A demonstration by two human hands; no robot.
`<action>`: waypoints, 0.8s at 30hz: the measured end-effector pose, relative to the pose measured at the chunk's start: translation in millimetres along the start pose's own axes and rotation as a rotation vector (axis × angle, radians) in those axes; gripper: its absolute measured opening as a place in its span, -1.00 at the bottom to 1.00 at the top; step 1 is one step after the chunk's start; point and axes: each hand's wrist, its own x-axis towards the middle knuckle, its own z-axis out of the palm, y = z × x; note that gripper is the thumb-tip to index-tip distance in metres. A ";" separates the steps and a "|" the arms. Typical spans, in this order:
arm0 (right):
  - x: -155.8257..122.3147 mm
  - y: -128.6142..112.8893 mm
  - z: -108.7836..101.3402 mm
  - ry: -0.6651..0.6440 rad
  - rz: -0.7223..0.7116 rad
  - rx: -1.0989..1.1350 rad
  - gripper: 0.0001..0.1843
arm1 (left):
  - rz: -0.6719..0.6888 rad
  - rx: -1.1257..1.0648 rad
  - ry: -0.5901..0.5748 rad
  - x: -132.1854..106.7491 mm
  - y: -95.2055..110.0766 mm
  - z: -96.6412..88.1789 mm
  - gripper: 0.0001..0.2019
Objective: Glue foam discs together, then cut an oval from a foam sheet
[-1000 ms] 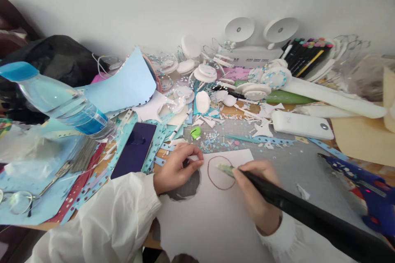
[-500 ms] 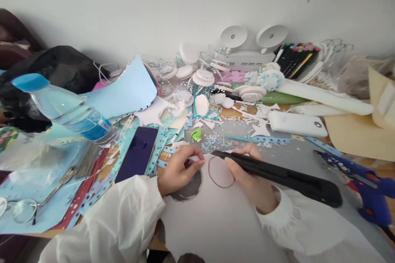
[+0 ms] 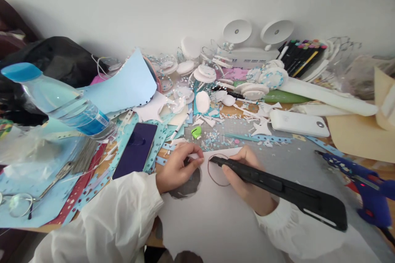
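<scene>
My right hand (image 3: 253, 185) grips a black utility knife (image 3: 277, 185), its tip inside a brown circle outline (image 3: 210, 169) drawn on a white paper sheet (image 3: 216, 218). The knife slants from the circle down to the right. On the left, my left hand (image 3: 179, 168) is closed, thumb and forefinger pinching the sheet's edge beside a round cut-out (image 3: 188, 187). Grey surface shows through that hole. Whether the blade touches the paper is too small to tell.
A phone (image 3: 135, 150) and a water bottle (image 3: 64, 102) stand left. A small green object (image 3: 196, 132) lies among paper scraps ahead. To the right are a white power bank (image 3: 299, 123) and a blue glue gun (image 3: 361, 185). White discs (image 3: 205, 73) and markers (image 3: 304, 57) crowd the back.
The knife's tip has moved from the circle's upper edge to inside it, and its handle end has swung down. My left hand keeps its pinch. The view has shifted slightly.
</scene>
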 end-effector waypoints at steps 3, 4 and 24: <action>-3.8 0.3 1.4 -0.027 0.014 -0.003 -0.79 | 0.000 0.000 -0.008 0.0 -0.4 0.1 -0.90; -4.7 0.4 2.1 -0.035 0.015 -0.003 -0.79 | 0.002 0.003 -0.009 0.1 -0.4 0.0 -0.90; -11.6 -0.3 11.8 -0.051 -0.013 -0.077 -0.76 | 0.027 0.038 -0.042 -0.2 -2.3 -1.3 -0.90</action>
